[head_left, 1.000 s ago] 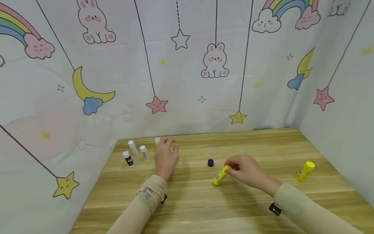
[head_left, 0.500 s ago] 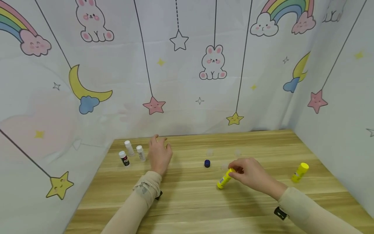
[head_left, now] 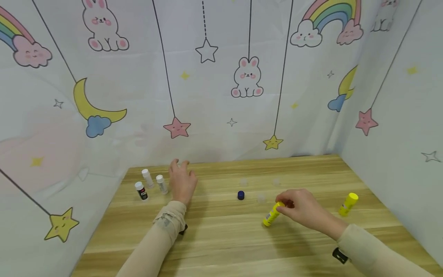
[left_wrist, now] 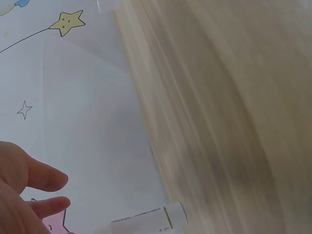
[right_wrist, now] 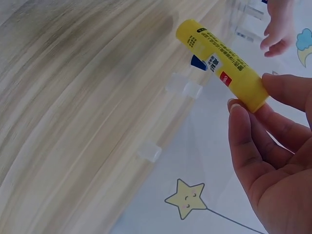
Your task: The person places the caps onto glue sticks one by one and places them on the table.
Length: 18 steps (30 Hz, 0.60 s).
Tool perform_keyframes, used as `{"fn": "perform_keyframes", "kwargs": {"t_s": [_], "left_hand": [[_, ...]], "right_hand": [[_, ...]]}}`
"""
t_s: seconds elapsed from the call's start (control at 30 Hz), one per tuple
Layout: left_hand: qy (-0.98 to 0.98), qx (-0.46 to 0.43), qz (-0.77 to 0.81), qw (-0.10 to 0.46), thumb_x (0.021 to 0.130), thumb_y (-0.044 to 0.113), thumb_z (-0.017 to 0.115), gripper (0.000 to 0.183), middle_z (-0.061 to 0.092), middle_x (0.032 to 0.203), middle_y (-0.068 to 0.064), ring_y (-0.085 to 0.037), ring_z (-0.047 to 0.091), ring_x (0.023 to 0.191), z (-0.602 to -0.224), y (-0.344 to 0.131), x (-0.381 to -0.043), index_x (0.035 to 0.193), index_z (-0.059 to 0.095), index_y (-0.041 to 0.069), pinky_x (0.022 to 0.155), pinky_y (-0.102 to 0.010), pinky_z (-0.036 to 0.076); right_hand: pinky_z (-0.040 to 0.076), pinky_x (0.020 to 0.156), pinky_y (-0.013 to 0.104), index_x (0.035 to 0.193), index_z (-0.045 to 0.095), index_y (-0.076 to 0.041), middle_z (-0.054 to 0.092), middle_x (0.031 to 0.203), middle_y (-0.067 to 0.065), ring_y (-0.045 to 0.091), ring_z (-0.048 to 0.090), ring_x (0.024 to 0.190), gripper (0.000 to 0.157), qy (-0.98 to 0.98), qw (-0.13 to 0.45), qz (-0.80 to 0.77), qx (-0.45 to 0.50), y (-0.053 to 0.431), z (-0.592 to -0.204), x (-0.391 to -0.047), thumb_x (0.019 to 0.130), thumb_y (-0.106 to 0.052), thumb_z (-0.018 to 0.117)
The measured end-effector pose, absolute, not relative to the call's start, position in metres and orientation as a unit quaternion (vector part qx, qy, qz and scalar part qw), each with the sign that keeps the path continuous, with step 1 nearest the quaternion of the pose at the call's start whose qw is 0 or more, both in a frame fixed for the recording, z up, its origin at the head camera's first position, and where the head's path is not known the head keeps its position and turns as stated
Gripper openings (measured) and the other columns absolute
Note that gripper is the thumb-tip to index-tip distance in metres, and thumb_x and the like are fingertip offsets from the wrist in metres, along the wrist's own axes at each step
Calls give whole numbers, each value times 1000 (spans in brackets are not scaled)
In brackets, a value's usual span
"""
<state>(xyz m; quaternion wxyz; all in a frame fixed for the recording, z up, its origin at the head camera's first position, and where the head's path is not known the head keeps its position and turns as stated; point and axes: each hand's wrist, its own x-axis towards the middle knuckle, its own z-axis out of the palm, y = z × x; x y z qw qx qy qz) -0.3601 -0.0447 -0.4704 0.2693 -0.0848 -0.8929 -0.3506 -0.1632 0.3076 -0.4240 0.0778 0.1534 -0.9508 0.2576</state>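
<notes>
My right hand [head_left: 302, 209] pinches a yellow glue stick [head_left: 272, 214] by its upper end between thumb and fingers. The stick tilts, its lower end toward the left; in the right wrist view its printed label [right_wrist: 222, 68] shows. My left hand [head_left: 182, 181] reaches toward the back of the table, fingers apart and lightly bent. In the left wrist view a white tube [left_wrist: 146, 222] with small print stands near those fingers, partly cut off by the frame. I see no grip on it. The head view hides that tube behind the hand.
Left of my left hand stand two white tubes [head_left: 161, 184] and a dark-labelled bottle [head_left: 141, 191] with a white cap. A dark blue cap [head_left: 240, 195] and three translucent caps [head_left: 261, 198] lie mid-table. Another yellow glue stick [head_left: 348, 204] stands at the right. A printed curtain [head_left: 214, 142] borders the table.
My right hand has moved right with the yellow glue stick, away from the blue cap, uncovering a translucent cap. The left hand has reached farther back, and the white tube there is now hidden.
</notes>
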Motion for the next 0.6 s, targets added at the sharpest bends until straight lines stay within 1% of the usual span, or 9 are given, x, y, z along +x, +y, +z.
{"fn": "perform_keyframes", "kwargs": {"t_s": [0.2, 0.37, 0.47, 0.6], "left_hand": [[-896, -69, -359, 253, 92, 9, 65, 35, 40, 145, -26, -42, 38, 135, -469, -48, -366, 126, 64, 1, 90, -57, 49], [-902, -64, -359, 232, 93, 11, 66, 40, 38, 145, -28, -44, 37, 135, -468, -51, -371, 131, 60, -1, 98, -59, 44], [-904, -61, -362, 221, 93, 10, 65, 44, 39, 145, -29, -45, 39, 133, -470, -52, -373, 134, 58, -1, 99, -59, 43], [-904, -58, -368, 211, 92, 9, 62, 46, 40, 143, -29, -47, 47, 125, -472, -54, -377, 137, 56, -1, 94, -60, 46]], "right_hand": [[52, 62, 23, 101, 75, -18, 65, 87, -15, 0, 56, 72, 11, -956, 68, 245, 148, 318, -421, -156, 90, -19, 78], [51, 62, 23, 100, 75, -18, 65, 85, -16, -1, 56, 71, 11, -960, 64, 231, 147, 326, -419, -153, 90, -18, 78], [51, 61, 23, 100, 75, -18, 64, 83, -16, -1, 55, 70, 11, -962, 63, 223, 144, 331, -418, -151, 89, -18, 79], [51, 61, 23, 100, 75, -16, 64, 84, -15, -1, 56, 70, 12, -964, 57, 219, 142, 339, -417, -147, 88, -16, 79]]}}
